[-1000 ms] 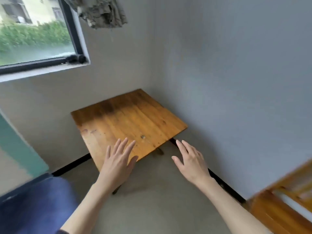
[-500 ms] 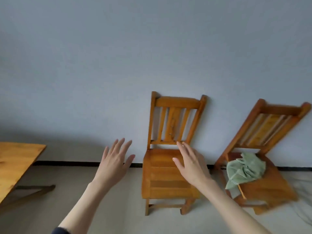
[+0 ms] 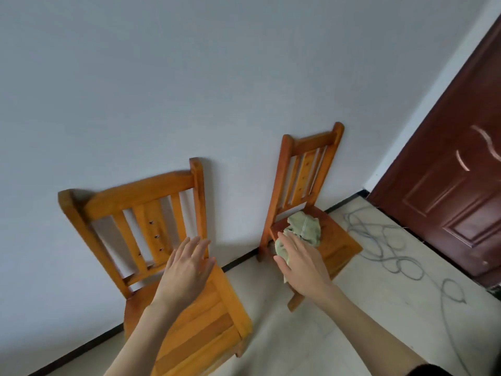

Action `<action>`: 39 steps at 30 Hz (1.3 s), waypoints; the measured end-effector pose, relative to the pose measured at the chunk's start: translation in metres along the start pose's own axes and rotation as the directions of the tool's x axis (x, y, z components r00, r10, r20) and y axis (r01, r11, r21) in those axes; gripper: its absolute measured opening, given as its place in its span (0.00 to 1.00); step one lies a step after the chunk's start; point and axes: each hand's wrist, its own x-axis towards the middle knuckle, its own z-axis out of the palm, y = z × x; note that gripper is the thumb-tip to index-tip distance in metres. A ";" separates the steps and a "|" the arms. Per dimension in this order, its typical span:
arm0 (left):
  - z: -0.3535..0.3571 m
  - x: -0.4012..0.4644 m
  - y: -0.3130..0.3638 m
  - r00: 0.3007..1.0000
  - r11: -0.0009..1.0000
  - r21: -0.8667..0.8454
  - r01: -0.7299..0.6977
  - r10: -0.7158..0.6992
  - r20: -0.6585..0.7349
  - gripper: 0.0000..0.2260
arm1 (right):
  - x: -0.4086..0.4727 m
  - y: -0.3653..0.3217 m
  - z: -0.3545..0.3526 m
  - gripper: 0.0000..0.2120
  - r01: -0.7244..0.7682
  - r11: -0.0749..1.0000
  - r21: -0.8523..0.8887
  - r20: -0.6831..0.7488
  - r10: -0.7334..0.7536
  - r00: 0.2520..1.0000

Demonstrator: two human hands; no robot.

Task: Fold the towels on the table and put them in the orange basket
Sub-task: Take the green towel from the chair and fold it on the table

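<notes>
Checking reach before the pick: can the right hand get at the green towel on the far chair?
Probably yes. The right hand is open and overlaps the green towel crumpled on the far chair; nothing lies between them. Contact can't be confirmed.

Two orange-brown wooden slat-back chairs stand with their backs against a pale grey wall point(image 3: 189, 77): the nearer chair point(image 3: 151, 229) at lower left, the farther chair point(image 3: 306, 169) to its right. A dark reddish-brown panelled door point(image 3: 458, 185) fills the right edge. A grey cable point(image 3: 390, 251) lies looped on the light floor point(image 3: 325, 335) before the door.
</notes>
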 end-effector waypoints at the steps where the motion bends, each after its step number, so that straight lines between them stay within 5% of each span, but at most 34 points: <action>1: 0.005 0.017 0.000 1.000 1.000 -0.006 -0.013 0.013 0.017 0.23 | 0.010 0.008 0.000 0.27 -0.027 1.000 0.012 0.005 0.027 1.000; 9: 0.052 0.134 0.037 0.967 0.993 -0.011 -0.119 0.118 0.227 0.22 | 0.075 0.082 0.007 0.24 -0.167 0.985 0.046 0.011 0.166 0.986; 17: 0.127 0.243 0.104 0.951 0.991 0.041 -0.127 0.110 0.289 0.22 | 0.152 0.195 0.022 0.24 -0.165 0.984 0.072 0.050 0.161 0.986; 26: 0.244 0.339 0.180 0.928 0.989 -0.018 0.145 -0.130 0.350 0.19 | 0.247 0.341 0.074 0.24 0.016 0.998 0.062 0.251 -0.031 0.968; 32: 0.338 0.352 0.192 0.817 0.942 -0.006 0.336 -0.288 0.500 0.17 | 0.290 0.393 0.149 0.23 0.226 0.974 0.022 0.489 -0.208 0.847; 39: 0.453 0.362 0.175 0.673 0.831 -0.020 0.557 -0.437 0.597 0.19 | 0.320 0.423 0.255 0.25 0.300 0.953 0.047 0.540 -0.277 0.795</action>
